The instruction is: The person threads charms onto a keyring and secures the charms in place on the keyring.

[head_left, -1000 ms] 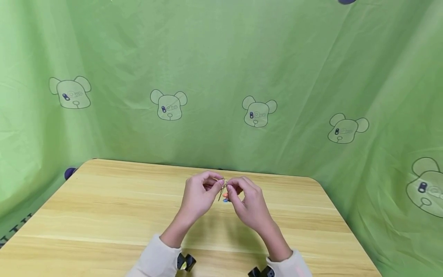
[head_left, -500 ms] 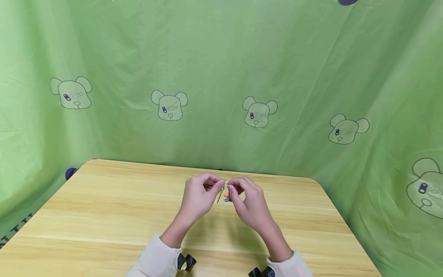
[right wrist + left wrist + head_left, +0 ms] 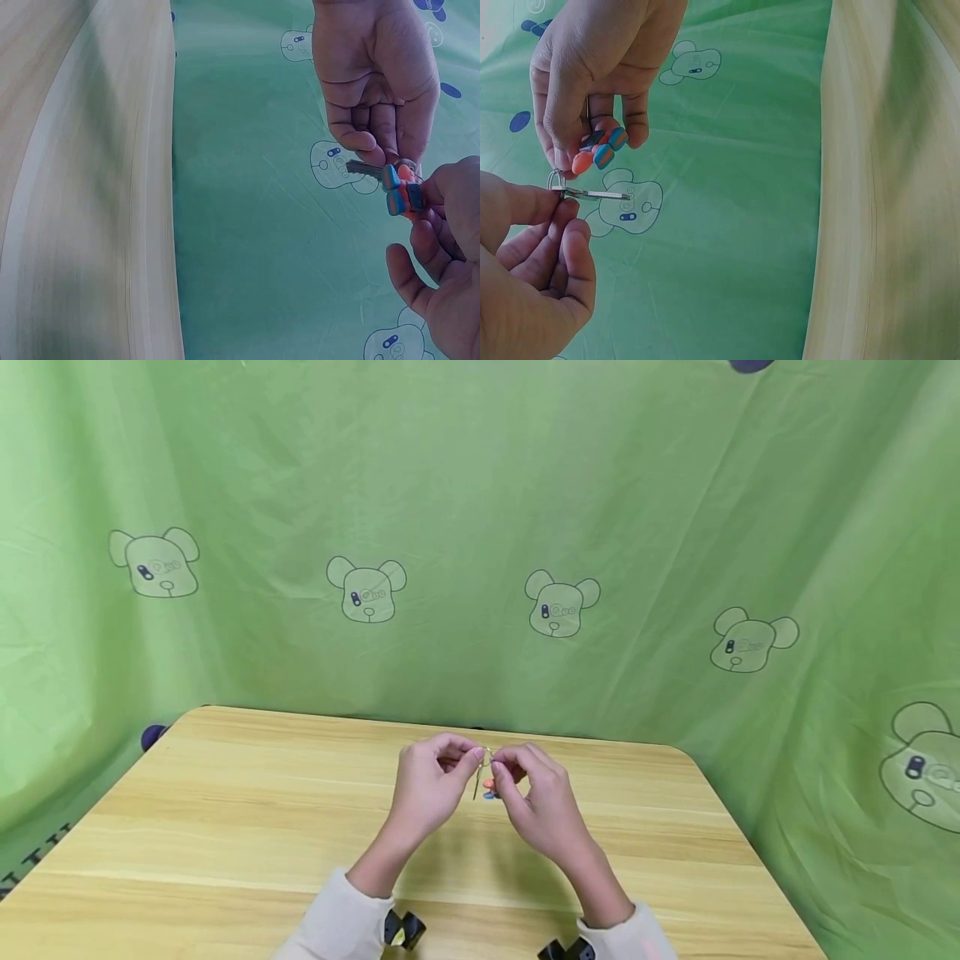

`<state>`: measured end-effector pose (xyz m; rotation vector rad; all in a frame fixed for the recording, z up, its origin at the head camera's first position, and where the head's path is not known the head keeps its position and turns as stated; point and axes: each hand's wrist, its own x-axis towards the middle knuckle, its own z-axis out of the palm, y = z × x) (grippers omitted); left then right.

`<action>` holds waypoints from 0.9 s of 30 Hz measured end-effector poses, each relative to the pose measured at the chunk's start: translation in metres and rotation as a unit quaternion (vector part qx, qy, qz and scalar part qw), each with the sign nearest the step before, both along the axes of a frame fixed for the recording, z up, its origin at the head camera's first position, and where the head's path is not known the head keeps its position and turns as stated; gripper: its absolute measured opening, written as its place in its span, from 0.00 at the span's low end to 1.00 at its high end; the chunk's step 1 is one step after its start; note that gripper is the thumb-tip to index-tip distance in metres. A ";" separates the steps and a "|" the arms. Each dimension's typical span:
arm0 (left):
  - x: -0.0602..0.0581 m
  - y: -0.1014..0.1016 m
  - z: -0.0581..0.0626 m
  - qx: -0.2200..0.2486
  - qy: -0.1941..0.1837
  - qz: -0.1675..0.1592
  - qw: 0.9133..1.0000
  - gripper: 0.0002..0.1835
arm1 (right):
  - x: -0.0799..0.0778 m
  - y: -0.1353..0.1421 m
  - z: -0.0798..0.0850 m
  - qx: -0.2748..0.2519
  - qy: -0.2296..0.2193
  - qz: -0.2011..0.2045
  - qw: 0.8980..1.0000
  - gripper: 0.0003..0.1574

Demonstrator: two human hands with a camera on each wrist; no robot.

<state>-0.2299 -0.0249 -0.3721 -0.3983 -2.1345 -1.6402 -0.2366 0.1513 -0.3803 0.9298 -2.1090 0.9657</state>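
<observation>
Above the table, my left hand [image 3: 432,789] pinches a metal key [image 3: 604,195] at its head between thumb and index finger. The blade points down in the head view. A thin metal key ring [image 3: 487,755] spans the small gap between the hands. My right hand [image 3: 538,797] pinches the ring's other side with thumb and fingertips. Below those fingers hangs a small orange and blue figure charm [image 3: 598,150], its feet downward. In the right wrist view the charm [image 3: 401,189] partly covers the key [image 3: 365,169]. The fingertips hide where key and ring join.
A light wood-grain table [image 3: 247,827] with rounded far corners lies under the hands. Green cloth [image 3: 465,485] printed with bear heads hangs behind it and at both sides. Black wrist devices [image 3: 405,929] show at the sleeve cuffs.
The key's blade has tilted slightly toward upright, and the ring shows a little more between the fingers. Both hands keep their pinches almost in place.
</observation>
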 end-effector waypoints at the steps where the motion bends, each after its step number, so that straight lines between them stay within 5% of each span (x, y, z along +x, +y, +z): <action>1: 0.000 0.000 0.000 0.001 -0.002 0.000 1.000 0.04 | 0.000 0.000 0.000 0.000 0.000 0.000 1.000 0.05; 10: -0.002 -0.001 -0.002 -0.005 -0.023 -0.040 0.999 0.03 | -0.001 0.001 -0.001 0.001 0.004 -0.001 1.000 0.05; 27: 0.000 0.000 -0.001 0.017 -0.017 0.000 1.000 0.02 | -0.001 -0.001 -0.002 0.010 -0.002 -0.001 1.000 0.05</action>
